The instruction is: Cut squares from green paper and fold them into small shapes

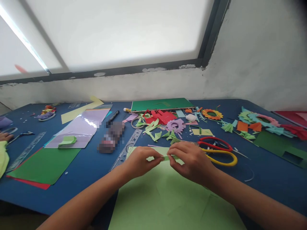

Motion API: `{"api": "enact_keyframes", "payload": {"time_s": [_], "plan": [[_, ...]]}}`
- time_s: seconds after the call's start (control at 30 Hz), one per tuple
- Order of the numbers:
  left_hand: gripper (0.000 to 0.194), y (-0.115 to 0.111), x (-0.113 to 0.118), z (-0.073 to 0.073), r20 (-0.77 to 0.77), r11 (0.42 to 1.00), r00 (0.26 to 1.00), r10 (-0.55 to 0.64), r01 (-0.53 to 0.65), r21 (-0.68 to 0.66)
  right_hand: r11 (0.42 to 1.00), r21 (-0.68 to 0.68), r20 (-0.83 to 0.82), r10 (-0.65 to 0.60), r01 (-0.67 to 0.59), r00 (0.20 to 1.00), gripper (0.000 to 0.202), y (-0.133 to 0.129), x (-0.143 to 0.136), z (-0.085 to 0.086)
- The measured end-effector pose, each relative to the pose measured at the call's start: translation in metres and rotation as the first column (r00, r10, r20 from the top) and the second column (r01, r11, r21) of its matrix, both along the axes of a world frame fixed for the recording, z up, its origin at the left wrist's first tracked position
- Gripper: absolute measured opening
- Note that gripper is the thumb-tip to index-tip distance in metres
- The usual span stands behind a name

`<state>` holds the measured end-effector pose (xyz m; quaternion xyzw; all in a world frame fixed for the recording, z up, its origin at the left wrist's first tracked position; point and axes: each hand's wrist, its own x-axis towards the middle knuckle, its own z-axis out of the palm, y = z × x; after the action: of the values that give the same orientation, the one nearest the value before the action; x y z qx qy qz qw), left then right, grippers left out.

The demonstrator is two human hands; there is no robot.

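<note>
Small green strip [167,157]: held over the upper part of a large light-green sheet [172,198], between the two hands. Long axis runs left to right across the view, near level; one end toward each hand. Whether it touches the sheet, cannot tell. Left hand [141,161]: thumb and forefinger closed in a pinch on the left end. Right hand [189,161]: thumb and fingertips closed on the right part. Just right of the right hand, scissors with red and yellow handles, blades pointing right. Left of the sheet, a clear ruler [127,148], slanting. Beyond the hands, red paper scraps [160,117], light-green scraps and a purple ring [176,126]; behind these, a dark-green board [163,104]. Farther left, a purple sheet [81,127] bearing a folded green piece [67,141]. Far left edge, another person's hand [5,136]. All on a blue table [268,175].
</note>
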<state>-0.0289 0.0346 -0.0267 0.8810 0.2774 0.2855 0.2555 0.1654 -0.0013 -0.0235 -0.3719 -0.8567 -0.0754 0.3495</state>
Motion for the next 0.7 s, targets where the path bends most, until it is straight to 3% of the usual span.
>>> {"api": "enact_keyframes", "payload": {"time_s": [0.13,0.4,0.57,0.7], "plan": [[0.016,-0.008,0.004,-0.005,0.026,0.998,0.999,0.029,-0.03,0.05,0.999,0.043,0.091,0.022,-0.026,0.996,0.017,-0.006,-0.005,-0.002],[0.015,-0.005,0.003,-0.002,0.112,0.995,0.993,0.03,-0.04,0.086,0.998,0.045,0.026,-0.046,0.045,0.999,0.018,0.006,0.004,0.003],[0.014,0.0,0.002,-0.002,0.176,0.993,0.979,0.105,-0.094,-0.07,0.959,-0.271,-0.211,-0.146,0.086,0.967,0.014,0.016,0.018,0.003],[0.015,0.001,0.004,-0.001,0.217,0.909,0.93,0.298,-0.207,-0.361,0.886,-0.463,-0.338,-0.187,0.01,0.922,0.024,0.017,0.018,0.0]]}}
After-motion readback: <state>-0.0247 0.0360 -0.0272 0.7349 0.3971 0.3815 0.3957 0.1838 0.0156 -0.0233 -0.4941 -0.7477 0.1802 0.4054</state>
